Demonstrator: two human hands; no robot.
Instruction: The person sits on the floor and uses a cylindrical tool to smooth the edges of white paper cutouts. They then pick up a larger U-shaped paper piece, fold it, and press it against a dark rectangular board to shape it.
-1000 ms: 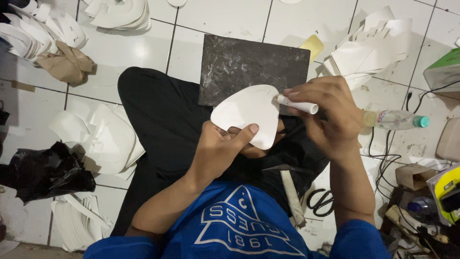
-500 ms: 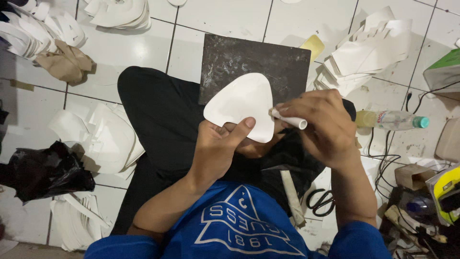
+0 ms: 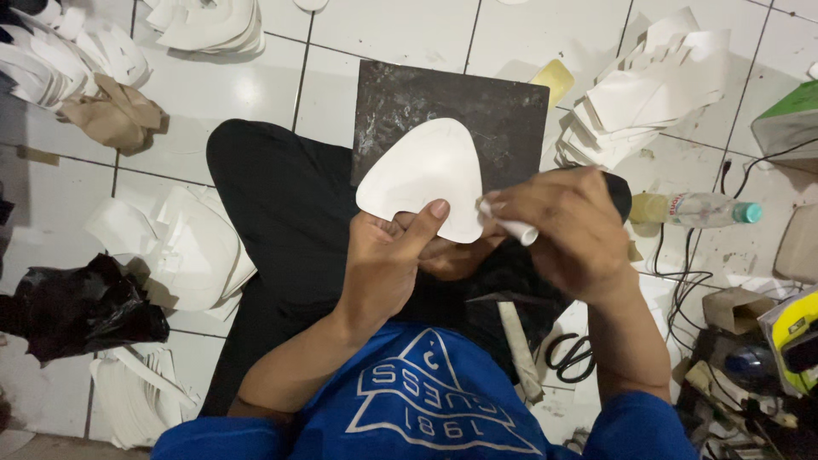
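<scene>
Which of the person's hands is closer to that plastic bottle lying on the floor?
The right hand. It sits just to the left of the bottle in the head view, holding a small white stick. The left hand is farther off, gripping the white cut piece.

The right hand (image 3: 569, 228) covers most of the white stick (image 3: 511, 226); its far end is unseen. The green box (image 3: 788, 119) and yellow device (image 3: 792, 336) are cut off at the right edge.

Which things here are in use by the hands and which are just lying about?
In use: left hand holding rounded white cut-out piece; right hand holding small white stick; dark square slab.

Lying about: clear plastic bottle, black scissors, black plastic bag.
</scene>
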